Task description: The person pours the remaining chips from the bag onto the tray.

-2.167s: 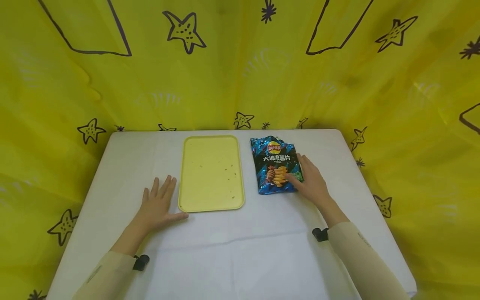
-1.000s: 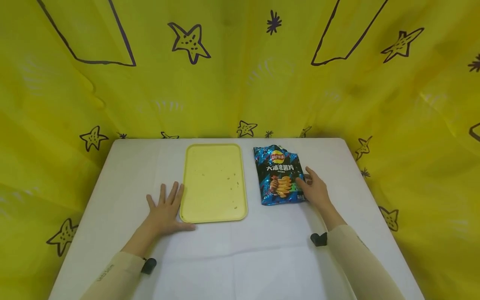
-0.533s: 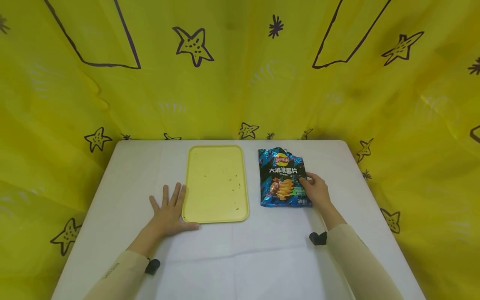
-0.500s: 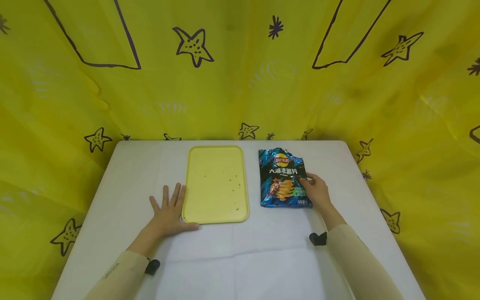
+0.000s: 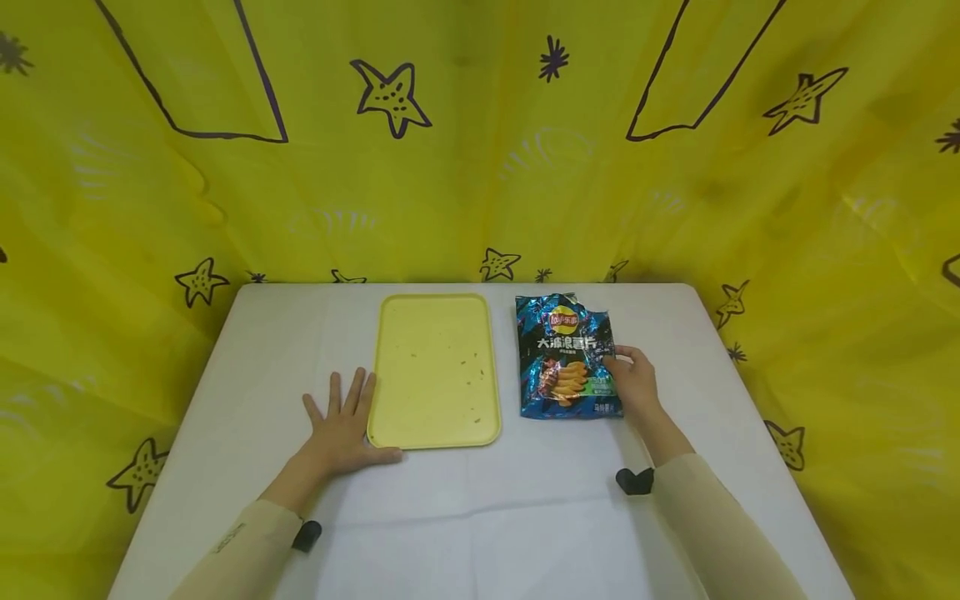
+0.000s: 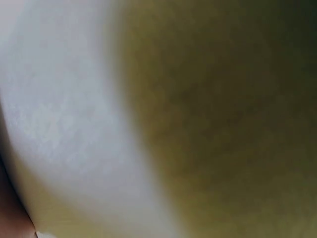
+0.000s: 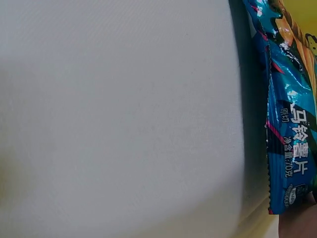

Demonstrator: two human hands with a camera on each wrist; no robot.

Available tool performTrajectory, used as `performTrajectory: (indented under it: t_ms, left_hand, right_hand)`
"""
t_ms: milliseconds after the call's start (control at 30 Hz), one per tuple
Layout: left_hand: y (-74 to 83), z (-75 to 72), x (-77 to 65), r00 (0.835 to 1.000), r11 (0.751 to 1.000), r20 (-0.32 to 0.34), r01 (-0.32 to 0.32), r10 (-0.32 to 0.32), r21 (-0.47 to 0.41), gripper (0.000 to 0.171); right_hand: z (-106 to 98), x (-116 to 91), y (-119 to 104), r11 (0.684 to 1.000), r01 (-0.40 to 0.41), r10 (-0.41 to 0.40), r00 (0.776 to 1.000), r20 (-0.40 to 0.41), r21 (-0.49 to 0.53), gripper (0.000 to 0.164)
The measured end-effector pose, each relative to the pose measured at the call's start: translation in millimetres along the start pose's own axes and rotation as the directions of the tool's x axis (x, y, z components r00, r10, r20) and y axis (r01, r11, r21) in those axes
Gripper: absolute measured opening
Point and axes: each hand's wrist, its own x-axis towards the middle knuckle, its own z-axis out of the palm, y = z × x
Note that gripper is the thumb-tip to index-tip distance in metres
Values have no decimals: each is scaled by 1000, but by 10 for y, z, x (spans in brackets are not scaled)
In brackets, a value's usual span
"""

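Note:
A blue-and-black bag of potato chips [image 5: 566, 358] with a torn-looking top edge is at the right of the white-covered table. My right hand [image 5: 636, 383] pinches its right edge, thumb on the printed front and fingers partly hidden behind. In the right wrist view, the bag's crimped bottom [image 7: 292, 163] and a bit of the hand [image 7: 299, 218] show at the right border. Left of the bag lies a yellow rectangular tray [image 5: 431, 333] with several small crumbs. My left hand [image 5: 341, 433] rests with spread fingers by the tray's near left corner, thumb along its front edge.
The white cloth on the table [image 5: 465, 533] has a crease across its front part. Yellow curtains [image 5: 450, 183] with drawn starfish stand close behind the table and along both sides. The left wrist view is mostly blurred.
The right hand has gone from lying along the bag's right side to pinching its edge, and the bag has straightened slightly. The left fingers are nearer the tray. The head view has tilted up.

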Motion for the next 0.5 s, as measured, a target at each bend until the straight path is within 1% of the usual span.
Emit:
performTrajectory:
  t_ms: [100,300,400,500]
  left_hand:
    - [-6,20,10,1000,1000,-4,4,-4,8,130]
    - [-11,44,16,1000,1000,-15,-4,4,11,130]
    - [-15,47,21,1000,1000,-24,-8,8,20,129]
    - [-28,52,25,1000,1000,-26,-6,7,26,130]
  right_hand:
    - [5,-29,-51,999,26,-26,1000,-11,21,51]
    - [8,-114,-176,990,141,-140,989,-42,24,49]
    - [15,-157,-241,975,217,-215,976,-44,47,46]
    - [35,-247,-376,953,291,-288,957,-40,88,42]
